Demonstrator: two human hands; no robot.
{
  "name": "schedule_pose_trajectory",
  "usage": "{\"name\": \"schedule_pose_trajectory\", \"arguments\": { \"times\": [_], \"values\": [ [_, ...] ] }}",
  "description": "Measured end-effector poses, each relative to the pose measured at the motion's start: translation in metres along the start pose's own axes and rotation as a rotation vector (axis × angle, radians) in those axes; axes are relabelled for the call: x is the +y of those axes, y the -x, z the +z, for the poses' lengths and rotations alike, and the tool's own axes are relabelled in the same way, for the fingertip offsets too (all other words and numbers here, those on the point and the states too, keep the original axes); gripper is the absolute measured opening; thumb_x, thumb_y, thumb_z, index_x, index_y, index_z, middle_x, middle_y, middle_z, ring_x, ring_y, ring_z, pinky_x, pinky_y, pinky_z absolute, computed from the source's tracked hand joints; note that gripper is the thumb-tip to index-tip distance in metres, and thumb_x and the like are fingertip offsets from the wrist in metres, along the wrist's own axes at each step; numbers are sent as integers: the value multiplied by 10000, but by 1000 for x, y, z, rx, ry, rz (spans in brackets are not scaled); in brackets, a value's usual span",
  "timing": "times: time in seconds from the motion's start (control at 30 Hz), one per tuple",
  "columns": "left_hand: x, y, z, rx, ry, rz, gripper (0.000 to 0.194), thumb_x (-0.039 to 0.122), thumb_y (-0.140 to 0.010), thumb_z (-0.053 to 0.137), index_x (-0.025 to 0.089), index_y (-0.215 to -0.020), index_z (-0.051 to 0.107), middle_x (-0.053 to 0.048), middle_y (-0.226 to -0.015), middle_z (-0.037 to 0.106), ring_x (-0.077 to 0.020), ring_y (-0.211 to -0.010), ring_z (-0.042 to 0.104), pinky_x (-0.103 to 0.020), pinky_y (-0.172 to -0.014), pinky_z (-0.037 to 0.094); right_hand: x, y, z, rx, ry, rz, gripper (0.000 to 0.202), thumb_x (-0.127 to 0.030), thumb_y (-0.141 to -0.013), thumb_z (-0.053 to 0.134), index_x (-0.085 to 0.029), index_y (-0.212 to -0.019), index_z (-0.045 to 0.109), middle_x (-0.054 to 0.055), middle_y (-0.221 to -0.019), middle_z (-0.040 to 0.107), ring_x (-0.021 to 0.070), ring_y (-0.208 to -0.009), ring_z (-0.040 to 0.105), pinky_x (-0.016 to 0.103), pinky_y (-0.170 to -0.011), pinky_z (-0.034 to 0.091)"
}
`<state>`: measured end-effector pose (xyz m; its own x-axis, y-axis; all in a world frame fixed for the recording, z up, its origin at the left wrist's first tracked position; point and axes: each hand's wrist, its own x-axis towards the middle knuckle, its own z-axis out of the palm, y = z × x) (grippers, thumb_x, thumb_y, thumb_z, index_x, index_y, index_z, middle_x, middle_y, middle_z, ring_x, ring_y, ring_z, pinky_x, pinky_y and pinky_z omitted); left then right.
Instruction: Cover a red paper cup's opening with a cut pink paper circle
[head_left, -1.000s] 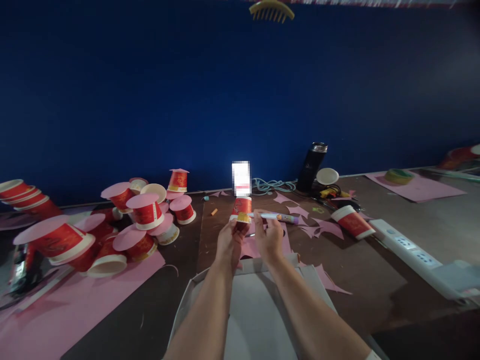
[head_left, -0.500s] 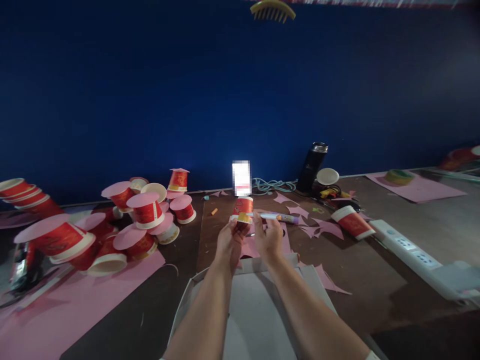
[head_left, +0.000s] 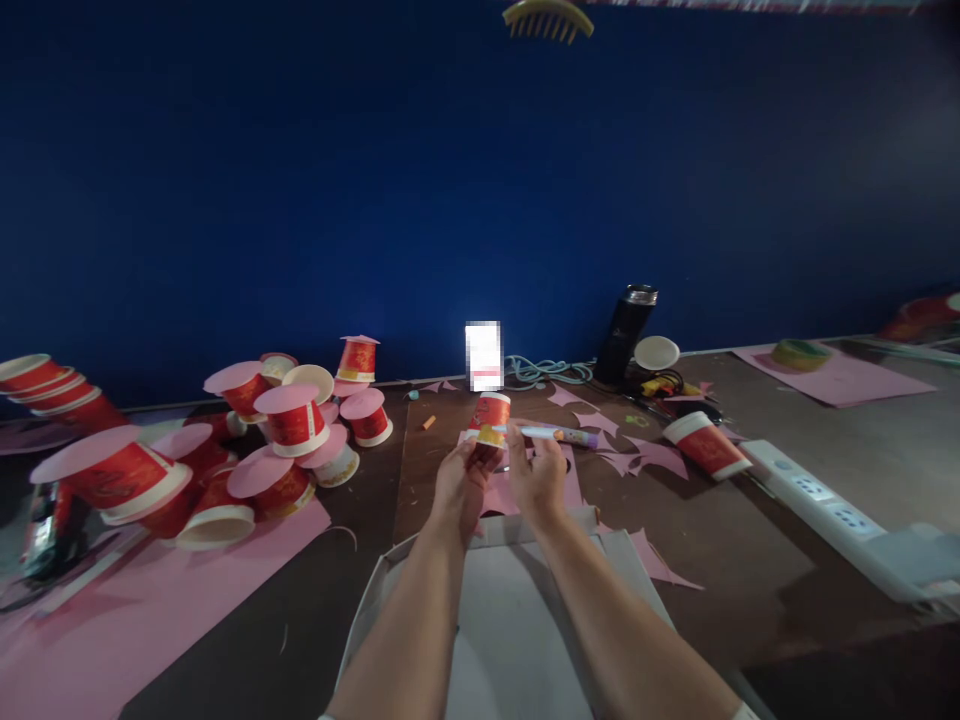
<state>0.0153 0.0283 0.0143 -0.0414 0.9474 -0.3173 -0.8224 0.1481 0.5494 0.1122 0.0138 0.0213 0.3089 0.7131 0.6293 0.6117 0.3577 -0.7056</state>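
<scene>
My left hand (head_left: 463, 478) is closed round the lower part of a small red paper cup (head_left: 493, 412) with a yellow band at its lower end. In my right hand (head_left: 538, 470) is a slim pen (head_left: 551, 433), white along the barrel and purple at its right end. It lies almost level, its left end close against the cup's side. Both hands are just beyond a pale cardboard box (head_left: 502, 610). Under them lies pink paper (head_left: 564, 488), and part of a dark-handled tool shows between the hands.
Red cups with pink paper discs (head_left: 291, 420) crowd the left, beside a cup stack (head_left: 64, 395) and pink sheet (head_left: 225, 590). A bright blurred-out screen (head_left: 484, 355) stands at the wall. Rightward are a black flask (head_left: 625, 335), pink scraps (head_left: 654, 455), a tipped cup (head_left: 706, 445) and power strip (head_left: 817, 495).
The cup in my left hand has shifted very slightly to the right and looks turned a little. My right hand and the pen stay nearly where they were.
</scene>
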Motion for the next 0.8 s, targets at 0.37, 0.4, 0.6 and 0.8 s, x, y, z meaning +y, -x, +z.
{"name": "schedule_pose_trajectory", "arguments": {
  "times": [0.37,0.4,0.6,0.8],
  "values": [
    [8,0,1,31,80,-18,171,93,-826,476,96,-729,617,-74,-689,659,-130,-639,643,-275,-704,533,3,-1,-2,10,16,6,334,-420,-904,451,-180,-899,684,82,-897,707,216,-837,617,351,-793,442],
    [8,0,1,36,85,-27,175,90,-828,469,94,-732,615,-77,-689,657,-130,-635,642,-274,-698,533,3,-1,-2,11,16,-1,335,-420,-904,449,-182,-895,685,80,-891,707,215,-838,617,352,-795,440],
    [5,0,2,39,73,-43,157,86,-827,476,93,-741,609,-75,-684,648,-134,-627,635,-290,-701,536,-1,1,0,-1,11,-43,324,-405,-906,445,-192,-903,689,76,-871,710,208,-837,623,356,-803,440],
    [4,-2,-1,25,39,-27,141,107,-825,495,115,-744,610,-59,-684,653,-126,-634,636,-268,-695,527,-2,2,0,-15,0,-46,304,-394,-901,462,-192,-914,689,71,-872,715,206,-851,632,354,-809,445]
  ]
}}
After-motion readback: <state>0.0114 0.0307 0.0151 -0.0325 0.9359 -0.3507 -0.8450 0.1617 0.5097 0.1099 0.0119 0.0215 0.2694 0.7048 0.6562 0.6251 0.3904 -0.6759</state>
